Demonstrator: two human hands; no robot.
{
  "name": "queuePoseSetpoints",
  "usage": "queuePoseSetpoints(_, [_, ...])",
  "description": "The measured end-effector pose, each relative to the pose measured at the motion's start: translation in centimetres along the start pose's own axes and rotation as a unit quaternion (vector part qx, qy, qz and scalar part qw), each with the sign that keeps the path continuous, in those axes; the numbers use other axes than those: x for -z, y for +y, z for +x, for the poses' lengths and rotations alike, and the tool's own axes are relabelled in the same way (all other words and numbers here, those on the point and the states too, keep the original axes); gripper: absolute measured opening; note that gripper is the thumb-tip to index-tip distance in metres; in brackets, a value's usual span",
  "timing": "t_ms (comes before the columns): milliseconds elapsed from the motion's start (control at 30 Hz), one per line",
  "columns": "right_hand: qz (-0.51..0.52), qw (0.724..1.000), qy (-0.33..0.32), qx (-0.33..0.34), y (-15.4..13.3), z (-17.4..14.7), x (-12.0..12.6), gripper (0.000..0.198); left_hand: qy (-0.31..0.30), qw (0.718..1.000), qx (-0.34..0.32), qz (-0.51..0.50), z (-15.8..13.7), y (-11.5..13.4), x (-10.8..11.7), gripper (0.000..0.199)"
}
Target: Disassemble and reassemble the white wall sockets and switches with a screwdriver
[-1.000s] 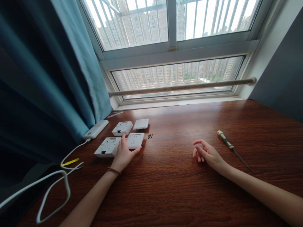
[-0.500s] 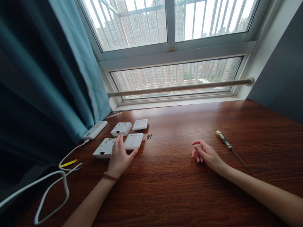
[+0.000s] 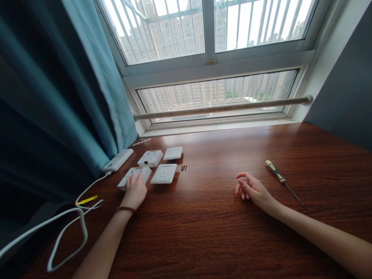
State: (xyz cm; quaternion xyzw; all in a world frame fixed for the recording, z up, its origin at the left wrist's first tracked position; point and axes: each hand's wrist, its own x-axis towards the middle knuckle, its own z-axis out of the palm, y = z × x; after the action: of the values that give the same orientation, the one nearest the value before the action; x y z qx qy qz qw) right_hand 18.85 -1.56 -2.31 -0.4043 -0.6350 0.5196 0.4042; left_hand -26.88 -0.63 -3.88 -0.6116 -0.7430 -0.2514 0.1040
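Observation:
My left hand (image 3: 135, 192) is at the nearer white socket back box (image 3: 126, 181), its bent fingers over the box and gripping it; the thumb is hidden. Just right of that hand lies a white socket panel (image 3: 164, 174) with slots in its face. Behind are a second white back box (image 3: 150, 158) and a plain white panel (image 3: 173, 153). A few small screws (image 3: 184, 167) rest beside the panels. My right hand (image 3: 250, 188) lies on the table, fingers loosely bent and apart, holding nothing. Farther right is a screwdriver (image 3: 276, 172) with a dark and cream handle.
A white power bank (image 3: 118, 160) with a white cable (image 3: 90, 186) stands at the left by the blue curtain (image 3: 95, 97). A yellow tie (image 3: 87, 200) is on the cable. The brown wooden table (image 3: 209, 232) runs back to the window, which has a rail (image 3: 223, 109) across it.
My left hand has moved left and slightly down, from the socket panel onto the nearer back box, with its fingers bending. That box has shifted slightly away. My right hand stays put.

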Motion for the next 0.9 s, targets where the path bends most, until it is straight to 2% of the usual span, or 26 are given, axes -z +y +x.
queuePoseSetpoints(200, [-0.004,1.000,0.001,0.001,0.1,-0.1,-0.1,0.032,-0.013,1.000,0.007,-0.001,0.7,-0.1,-0.9,0.048])
queuePoseSetpoints(333, [-0.016,1.000,-0.006,0.001,-0.5,-0.1,-0.1,0.033,-0.017,1.000,0.002,-0.012,0.5,0.4,-0.5,0.049])
queuePoseSetpoints(433, [-0.135,0.990,0.007,0.032,-2.1,0.2,1.2,0.030,0.021,0.999,-0.036,-0.032,0.0,2.3,1.3,0.050])
queuePoseSetpoints(467, [-0.216,0.975,0.025,0.050,-2.8,0.3,2.0,0.027,0.049,0.997,-0.052,-0.035,-0.1,3.2,2.1,0.050])
queuePoseSetpoints(533, [-0.401,0.912,0.062,0.064,-4.2,0.5,4.0,0.023,0.104,0.991,-0.085,-0.028,-0.4,5.3,3.7,0.053])
queuePoseSetpoints(633, [-0.596,0.792,0.127,-0.021,-5.1,0.0,7.1,0.028,0.125,0.979,-0.161,-0.014,-0.9,9.0,5.2,0.055])
queuePoseSetpoints(700, [-0.652,0.736,0.153,-0.095,-4.6,-0.6,8.6,0.034,0.111,0.964,-0.241,-0.012,-1.3,11.5,5.4,0.053])
queuePoseSetpoints(767, [-0.670,0.711,0.153,-0.149,-3.7,-1.2,9.4,0.039,0.092,0.940,-0.328,-0.013,-1.9,14.3,4.9,0.052])
queuePoseSetpoints(833, [-0.665,0.714,0.135,-0.171,-2.7,-1.5,9.8,0.037,0.060,0.910,-0.410,-0.010,-2.6,17.2,4.1,0.050])
queuePoseSetpoints(900, [-0.659,0.724,0.123,-0.164,-2.2,-1.4,9.9,0.027,0.042,0.876,-0.481,-0.007,-3.2,20.0,3.0,0.046])
